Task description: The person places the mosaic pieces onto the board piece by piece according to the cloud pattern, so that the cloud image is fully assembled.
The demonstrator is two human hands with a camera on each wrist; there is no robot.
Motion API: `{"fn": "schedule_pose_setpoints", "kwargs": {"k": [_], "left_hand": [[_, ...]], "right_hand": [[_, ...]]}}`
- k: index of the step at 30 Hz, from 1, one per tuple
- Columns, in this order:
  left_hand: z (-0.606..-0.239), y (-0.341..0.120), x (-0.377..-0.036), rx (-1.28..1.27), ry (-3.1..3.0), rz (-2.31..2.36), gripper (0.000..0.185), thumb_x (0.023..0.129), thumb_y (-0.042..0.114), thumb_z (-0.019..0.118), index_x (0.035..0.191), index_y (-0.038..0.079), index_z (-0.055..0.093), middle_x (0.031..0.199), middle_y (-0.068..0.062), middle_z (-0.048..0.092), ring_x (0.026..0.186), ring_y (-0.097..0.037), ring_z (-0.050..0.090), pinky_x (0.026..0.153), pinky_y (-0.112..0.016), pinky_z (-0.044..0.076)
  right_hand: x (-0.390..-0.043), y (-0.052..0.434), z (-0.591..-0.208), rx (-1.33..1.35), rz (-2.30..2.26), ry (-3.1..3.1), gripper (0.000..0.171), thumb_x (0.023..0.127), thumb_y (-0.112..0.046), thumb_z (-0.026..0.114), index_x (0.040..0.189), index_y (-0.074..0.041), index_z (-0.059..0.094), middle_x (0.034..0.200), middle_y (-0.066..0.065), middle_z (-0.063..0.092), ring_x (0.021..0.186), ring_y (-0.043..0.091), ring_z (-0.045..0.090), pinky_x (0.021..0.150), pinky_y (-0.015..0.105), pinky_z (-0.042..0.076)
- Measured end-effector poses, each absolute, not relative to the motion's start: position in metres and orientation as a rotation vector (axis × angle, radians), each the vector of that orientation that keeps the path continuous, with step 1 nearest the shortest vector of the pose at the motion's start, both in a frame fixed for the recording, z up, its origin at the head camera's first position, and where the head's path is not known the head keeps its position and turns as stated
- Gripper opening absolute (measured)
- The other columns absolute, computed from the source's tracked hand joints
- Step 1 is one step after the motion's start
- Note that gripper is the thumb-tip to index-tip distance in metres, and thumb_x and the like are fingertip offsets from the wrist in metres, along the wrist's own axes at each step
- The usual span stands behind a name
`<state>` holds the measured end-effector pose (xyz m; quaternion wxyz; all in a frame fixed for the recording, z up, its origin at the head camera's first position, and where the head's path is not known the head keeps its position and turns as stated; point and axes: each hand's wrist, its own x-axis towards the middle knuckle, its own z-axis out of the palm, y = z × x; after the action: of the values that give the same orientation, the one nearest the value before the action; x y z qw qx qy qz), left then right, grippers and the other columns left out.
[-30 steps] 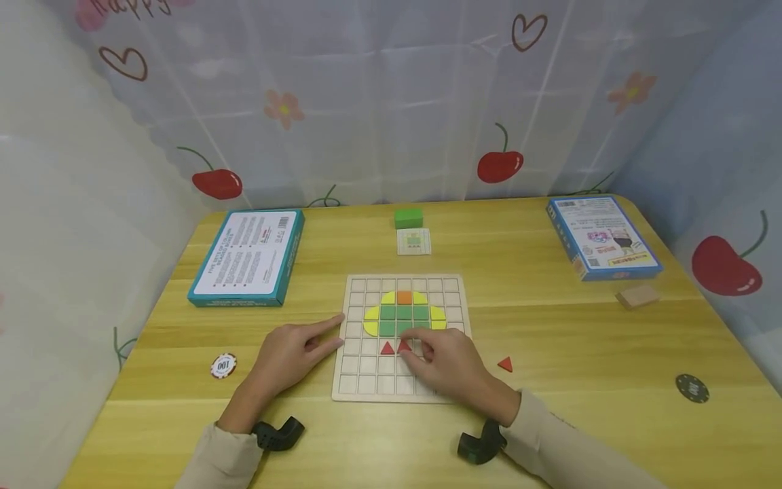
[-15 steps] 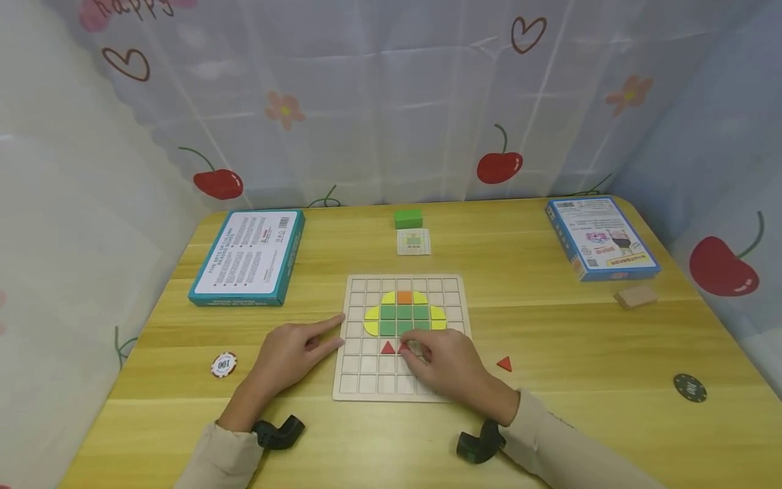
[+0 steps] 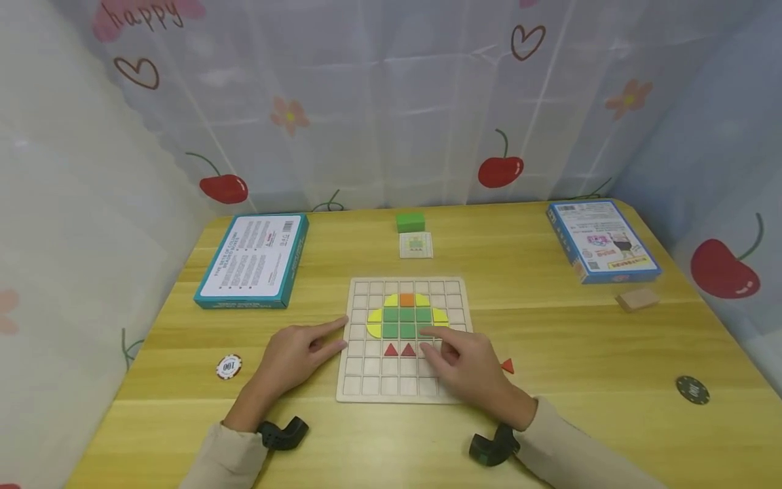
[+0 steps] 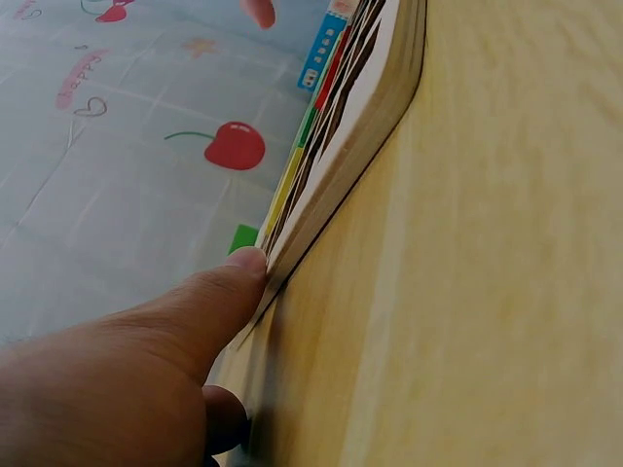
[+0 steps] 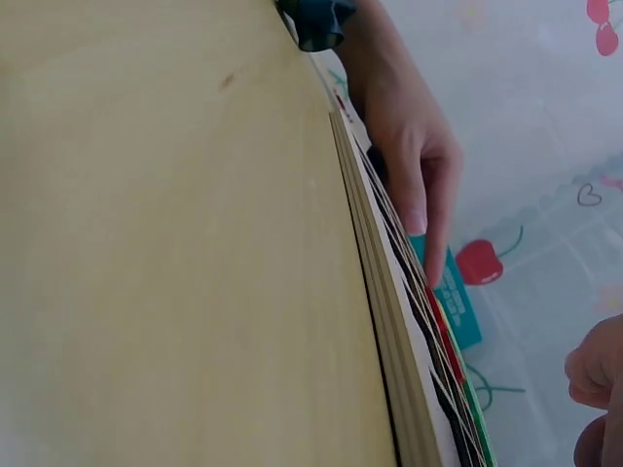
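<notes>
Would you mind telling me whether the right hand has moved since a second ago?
Yes. The right hand has slid right across the board, uncovering the second red triangle beside the first.

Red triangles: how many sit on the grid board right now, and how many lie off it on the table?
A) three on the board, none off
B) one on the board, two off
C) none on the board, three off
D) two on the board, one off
D: two red triangles sit side by side below the green squares on the grid board, and one loose red triangle lies on the table beside the right hand.

Wooden table (image 3: 550, 326): grid board (image 3: 351, 390), two boxes (image 3: 253, 261), chips (image 3: 229, 367).
</notes>
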<state>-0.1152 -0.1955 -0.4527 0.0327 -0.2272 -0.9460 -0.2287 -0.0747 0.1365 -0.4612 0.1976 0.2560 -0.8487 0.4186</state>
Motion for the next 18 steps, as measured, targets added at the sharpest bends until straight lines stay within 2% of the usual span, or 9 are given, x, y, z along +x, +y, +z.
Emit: {"fn": "schedule_pose_setpoints", "kwargs": {"k": [4, 7, 12, 18], "left_hand": [[-0.454, -0.194, -0.114, -0.707, -2.901, -0.700, 0.046, 0.096, 0.056, 0.066, 0.138, 0.038, 0.066, 0.053, 0.016, 0.037, 0.050, -0.002, 0.030, 0.052, -0.027, 0.030], [-0.453, -0.194, -0.115, -0.728, -2.882, -0.694, 0.046, 0.096, 0.055, 0.066, 0.138, 0.036, 0.066, 0.054, 0.016, 0.037, 0.050, -0.002, 0.031, 0.052, -0.027, 0.030], [-0.451, -0.194, -0.116, -0.731, -2.880, -0.688, 0.046, 0.096, 0.054, 0.067, 0.138, 0.036, 0.066, 0.054, 0.016, 0.037, 0.050, -0.002, 0.031, 0.052, -0.027, 0.030], [-0.452, -0.194, -0.116, -0.705, -2.901, -0.698, 0.046, 0.096, 0.054, 0.067, 0.138, 0.037, 0.066, 0.052, 0.015, 0.036, 0.050, -0.002, 0.029, 0.052, -0.027, 0.029]], "right_hand": [[-0.064, 0.166, -0.457, 0.683, 1.164, -2.378, 0.021, 0.086, -0.007, 0.081, 0.106, -0.014, 0.079, 0.060, -0.017, 0.039, 0.052, -0.002, 0.034, 0.048, 0.014, 0.028], [-0.056, 0.193, -0.453, 0.670, 1.129, -2.478, 0.021, 0.087, -0.008, 0.081, 0.106, -0.017, 0.079, 0.060, -0.020, 0.038, 0.051, -0.004, 0.033, 0.048, 0.014, 0.029], [-0.045, 0.239, -0.445, 0.582, 1.106, -2.692, 0.019, 0.090, -0.017, 0.082, 0.107, -0.023, 0.079, 0.058, -0.021, 0.039, 0.049, -0.004, 0.034, 0.046, 0.019, 0.033], [-0.040, 0.275, -0.437, 0.427, 1.122, -2.972, 0.024, 0.090, -0.035, 0.081, 0.113, -0.029, 0.076, 0.058, -0.017, 0.040, 0.050, 0.000, 0.037, 0.049, 0.024, 0.037]]}}
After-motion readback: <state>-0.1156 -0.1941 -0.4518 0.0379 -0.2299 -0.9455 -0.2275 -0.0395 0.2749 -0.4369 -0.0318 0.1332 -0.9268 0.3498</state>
